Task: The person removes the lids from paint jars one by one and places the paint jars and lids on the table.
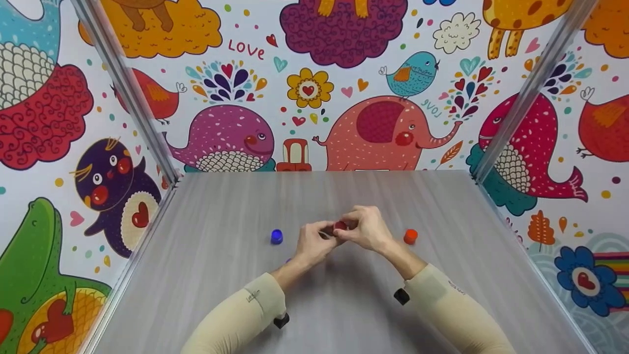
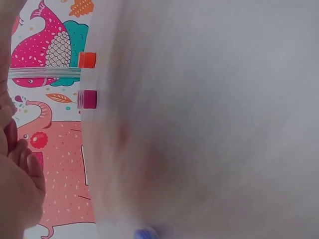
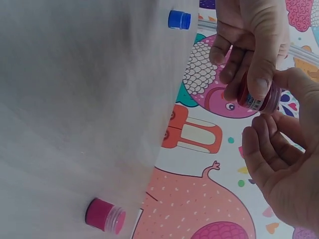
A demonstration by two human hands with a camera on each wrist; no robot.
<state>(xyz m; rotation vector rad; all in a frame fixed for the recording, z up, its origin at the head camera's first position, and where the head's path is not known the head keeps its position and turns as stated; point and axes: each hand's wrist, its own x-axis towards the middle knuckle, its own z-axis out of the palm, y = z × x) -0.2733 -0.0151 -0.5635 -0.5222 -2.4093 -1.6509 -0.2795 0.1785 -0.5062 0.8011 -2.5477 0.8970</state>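
Both hands meet over the middle of the table around a small red jar [image 3: 254,97] with a printed label and a clear end. My left hand [image 1: 314,241] grips its coloured body, the thumb laid across the label in the right wrist view. At the clear end, the thumb and index finger of my right hand [image 1: 366,228] pinch it, while the other fingers curve loosely below. In the left wrist view the red jar [image 2: 11,134] is mostly covered by fingers.
A blue jar [image 1: 276,236] stands to the left, an orange jar [image 1: 411,236] to the right. A magenta jar [image 3: 102,214] shows beyond the hands in the wrist views. A purple one [image 1: 288,260] is mostly hidden by the left wrist. Printed walls border the grey table [image 1: 221,211].
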